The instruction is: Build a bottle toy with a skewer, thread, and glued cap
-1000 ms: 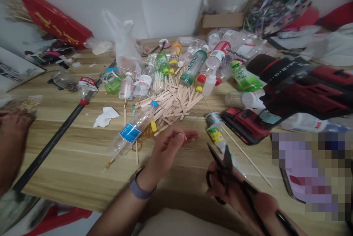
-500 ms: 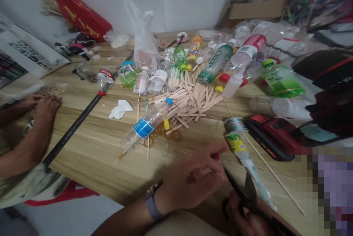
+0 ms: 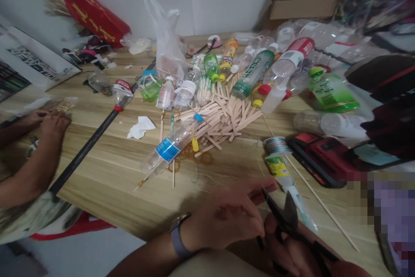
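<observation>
I have the right hand wrapped around the handles of the black scissors, low in the head view, blades standing apart and pointing out over the table. The left hand is just beside them, its fingers stretched out near one blade tip. That corner is dim and the fingers overlap, so I can't tell whether they pinch something fine or nothing.

By my reading the work is only partly done. A cut bottle top already sits at the upper end of a black pole, with a red cap where the two meet. A clear bottle with a blue label lies nearer me, with a stick showing past its base, apparently bound in something yellowish-brown.

Plenty looks unused: the wooden sticks lie loose in a heap, rubber bands are scattered in front, and many of the bottles behind appear whole and unjoined. As for the scissors, their parted blades suggest to me that no cut is complete at this instant.
</observation>
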`<state>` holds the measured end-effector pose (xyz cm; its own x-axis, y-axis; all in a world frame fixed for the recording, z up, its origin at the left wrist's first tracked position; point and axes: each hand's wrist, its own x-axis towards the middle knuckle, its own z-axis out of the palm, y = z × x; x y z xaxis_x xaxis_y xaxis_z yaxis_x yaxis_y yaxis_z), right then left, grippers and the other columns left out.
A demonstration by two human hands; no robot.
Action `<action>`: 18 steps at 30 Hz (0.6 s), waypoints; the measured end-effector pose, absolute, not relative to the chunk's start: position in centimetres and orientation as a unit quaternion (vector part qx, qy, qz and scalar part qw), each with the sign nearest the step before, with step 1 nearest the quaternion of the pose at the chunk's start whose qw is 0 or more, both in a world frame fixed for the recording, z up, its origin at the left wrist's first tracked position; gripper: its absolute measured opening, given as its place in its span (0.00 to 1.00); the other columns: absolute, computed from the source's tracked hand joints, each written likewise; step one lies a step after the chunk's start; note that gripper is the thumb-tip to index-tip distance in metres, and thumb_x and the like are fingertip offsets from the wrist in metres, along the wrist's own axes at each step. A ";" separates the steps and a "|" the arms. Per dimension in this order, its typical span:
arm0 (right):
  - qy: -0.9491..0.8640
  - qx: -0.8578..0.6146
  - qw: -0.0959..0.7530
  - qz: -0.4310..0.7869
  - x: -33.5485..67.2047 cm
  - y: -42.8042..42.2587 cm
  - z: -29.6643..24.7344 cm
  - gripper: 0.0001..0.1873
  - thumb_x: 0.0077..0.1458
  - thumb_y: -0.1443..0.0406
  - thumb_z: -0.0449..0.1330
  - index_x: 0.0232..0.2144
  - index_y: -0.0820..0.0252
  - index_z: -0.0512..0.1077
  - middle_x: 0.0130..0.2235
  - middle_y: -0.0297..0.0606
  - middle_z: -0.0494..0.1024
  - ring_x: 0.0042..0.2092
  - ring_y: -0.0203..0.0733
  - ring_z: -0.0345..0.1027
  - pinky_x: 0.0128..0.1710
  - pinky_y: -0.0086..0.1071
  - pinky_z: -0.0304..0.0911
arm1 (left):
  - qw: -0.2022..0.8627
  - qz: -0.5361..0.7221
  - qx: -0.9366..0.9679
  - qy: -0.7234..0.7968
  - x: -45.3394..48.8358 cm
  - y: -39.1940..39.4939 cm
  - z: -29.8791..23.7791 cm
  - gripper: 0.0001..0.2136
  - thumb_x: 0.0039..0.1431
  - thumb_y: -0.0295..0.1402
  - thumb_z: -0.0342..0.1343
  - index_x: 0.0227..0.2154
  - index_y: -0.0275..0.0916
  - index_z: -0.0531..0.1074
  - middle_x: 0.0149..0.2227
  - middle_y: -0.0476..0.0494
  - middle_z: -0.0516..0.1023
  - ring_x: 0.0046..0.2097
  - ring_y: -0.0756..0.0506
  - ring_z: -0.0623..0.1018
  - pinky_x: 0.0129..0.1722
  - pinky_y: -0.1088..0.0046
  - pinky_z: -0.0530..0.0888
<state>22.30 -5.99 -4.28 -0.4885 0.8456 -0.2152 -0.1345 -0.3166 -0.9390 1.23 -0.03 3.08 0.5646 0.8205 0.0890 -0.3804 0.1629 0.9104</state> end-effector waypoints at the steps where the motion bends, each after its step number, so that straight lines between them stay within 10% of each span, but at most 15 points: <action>1: -0.448 -0.347 0.341 0.750 22.0 -5.7 -4.0 0.49 0.35 0.22 0.41 0.43 0.42 0.74 0.23 0.32 0.61 0.22 0.41 0.55 0.31 0.39 0.69 | 0.729 0.415 0.500 0.216 1.3 -0.1 3.0 0.13 0.62 0.39 0.58 0.22 0.42 0.72 0.64 0.46 0.70 0.65 0.37 0.68 0.67 0.52 0.62; 18: -0.426 -0.288 0.403 0.757 20.4 -5.6 -1.3 0.45 0.48 0.28 0.45 0.48 0.54 0.69 0.28 0.28 0.59 0.26 0.33 0.48 0.32 0.31 0.61 | 0.681 0.418 0.565 0.207 1.5 0.0 2.4 0.14 0.62 0.40 0.57 0.24 0.40 0.70 0.57 0.40 0.76 0.61 0.38 0.73 0.62 0.54 0.65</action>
<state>20.39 -5.57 -1.32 -0.5095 0.8554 -0.0932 -0.3649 -0.3129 -0.8769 1.55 0.04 2.40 0.5645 0.8033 0.1899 -0.3345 0.0123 0.9423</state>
